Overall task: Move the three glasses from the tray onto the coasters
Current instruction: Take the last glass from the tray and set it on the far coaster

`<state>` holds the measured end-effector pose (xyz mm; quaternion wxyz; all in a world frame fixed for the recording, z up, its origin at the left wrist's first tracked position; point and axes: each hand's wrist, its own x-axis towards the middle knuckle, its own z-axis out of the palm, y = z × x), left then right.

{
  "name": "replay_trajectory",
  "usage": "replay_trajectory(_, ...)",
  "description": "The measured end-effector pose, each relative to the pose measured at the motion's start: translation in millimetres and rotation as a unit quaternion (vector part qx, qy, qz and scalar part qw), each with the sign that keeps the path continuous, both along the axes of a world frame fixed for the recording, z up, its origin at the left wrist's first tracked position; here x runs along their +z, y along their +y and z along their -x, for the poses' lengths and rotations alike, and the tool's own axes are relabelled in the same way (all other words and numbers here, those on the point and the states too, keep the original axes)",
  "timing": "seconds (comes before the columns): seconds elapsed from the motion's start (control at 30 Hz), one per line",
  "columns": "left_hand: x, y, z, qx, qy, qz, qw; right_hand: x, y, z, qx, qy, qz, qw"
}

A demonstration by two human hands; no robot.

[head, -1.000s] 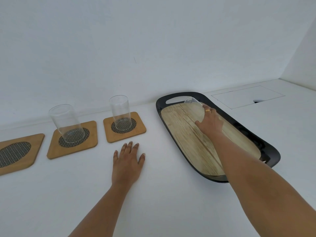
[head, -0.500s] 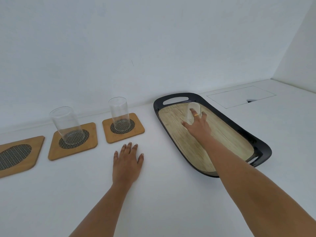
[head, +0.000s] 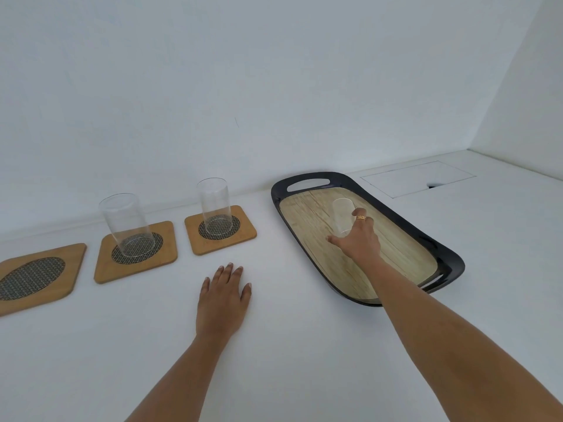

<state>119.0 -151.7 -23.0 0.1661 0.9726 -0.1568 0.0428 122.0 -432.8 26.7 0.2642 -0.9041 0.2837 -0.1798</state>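
A black oval tray (head: 451, 257) with a wood-look floor lies at the right. Over it my right hand (head: 358, 240) is closed around a clear glass (head: 342, 216), held upright above the tray's middle. Two more clear glasses stand on wooden coasters to the left: one glass (head: 126, 225) on the middle coaster (head: 166, 254), another glass (head: 213, 205) on the right coaster (head: 246, 233). The leftmost coaster (head: 73, 263) carries nothing. My left hand (head: 224, 300) rests flat on the white counter, fingers spread, in front of the coasters.
A white wall runs close behind the coasters and tray. A rectangular hatch (head: 417, 178) with a small dark notch is set in the counter at the back right. White counter stretches toward me between the two arms.
My right hand has drawn the glass from the tray's far end toward its middle and to the left. The left hand has stayed flat on the counter.
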Motion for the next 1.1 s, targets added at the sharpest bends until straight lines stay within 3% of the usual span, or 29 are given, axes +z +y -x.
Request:
replay_trajectory(0.23, 0.0, 8.6, 12.1, -0.004, -0.001, 0.002, 1.000, 6.1, 3.8, 18.7, -0.034, 0.014, -0.040, 0.999)
replay_trajectory(0.47, -1.4, 25.0, 27.1, -0.008, -0.002, 0.016, 1.000, 28.2, 2.0, 28.6, -0.117, -0.069, -0.171, 0.976)
replay_trajectory(0.73, 0.6, 44.7, 43.6, 0.013, -0.010, 0.010, 1.000, 44.7, 16.7, 43.0, -0.168, -0.249, -0.342, 0.891)
replay_trajectory(0.83, 1.0, 54.4, 49.1, 0.025, -0.008, 0.011, 1.000, 51.4, 27.8, 48.5, -0.180, -0.310, -0.407, 0.840)
replay_trajectory(1.1, 1.6, 81.7, 64.6, 0.059, -0.005, 0.017, 0.998, 62.4, 65.2, 49.5, -0.091, -0.323, -0.535, 0.775)
